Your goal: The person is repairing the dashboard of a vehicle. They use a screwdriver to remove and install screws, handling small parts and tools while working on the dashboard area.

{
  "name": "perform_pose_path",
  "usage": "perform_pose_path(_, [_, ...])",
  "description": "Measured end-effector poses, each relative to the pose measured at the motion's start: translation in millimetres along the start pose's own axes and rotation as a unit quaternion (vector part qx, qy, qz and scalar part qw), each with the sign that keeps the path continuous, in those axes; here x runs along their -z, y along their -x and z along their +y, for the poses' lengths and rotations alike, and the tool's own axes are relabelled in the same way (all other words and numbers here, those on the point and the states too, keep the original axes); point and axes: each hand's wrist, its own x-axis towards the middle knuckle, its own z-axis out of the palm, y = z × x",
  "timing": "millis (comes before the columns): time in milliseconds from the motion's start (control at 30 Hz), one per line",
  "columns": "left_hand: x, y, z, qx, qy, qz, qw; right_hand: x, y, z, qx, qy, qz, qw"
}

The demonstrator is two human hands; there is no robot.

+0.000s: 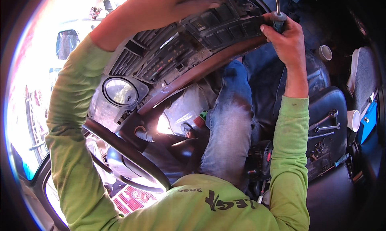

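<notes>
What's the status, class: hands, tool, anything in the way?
Right hand gripping screwdriver, shaft toward picture top. Left hand blurred, over dash panel, contact unclear. Left forearm hides part of dash panel.

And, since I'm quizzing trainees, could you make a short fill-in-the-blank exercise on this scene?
The bare hand gripping the bluish-handled metal screwdriver is the person's ____ one.
The long, faded denim trousers are coloured ____.
The black, curved steering wheel lies in the picture's lower ____ quarter.
Missing words: right; blue; left.
</notes>
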Motion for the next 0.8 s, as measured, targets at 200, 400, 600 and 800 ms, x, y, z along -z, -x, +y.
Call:
perform_pose_path(200, [9.4,36.8,8.7,0.058,-0.024,-0.002,0.998,-11.5,-7.9,-1.2,0.073,0.103,0.045,0.991])
perform_pose_path(400, [-49.8,-5.0,17.4,-0.064,-0.198,0.018,0.978,-12.8,-10.6,-15.9,0.067,0.186,0.069,0.978])
perform_pose_path(600, [-81.3,-13.5,19.5,-0.016,-0.247,-0.031,0.968,-16.1,-19.7,-22.0,0.078,0.177,0.089,0.977])
perform_pose_path(800, [-87.8,-8.4,32.4,0.027,-0.279,-0.058,0.958,-11.3,-21.0,-29.7,-0.002,0.266,0.08,0.961])
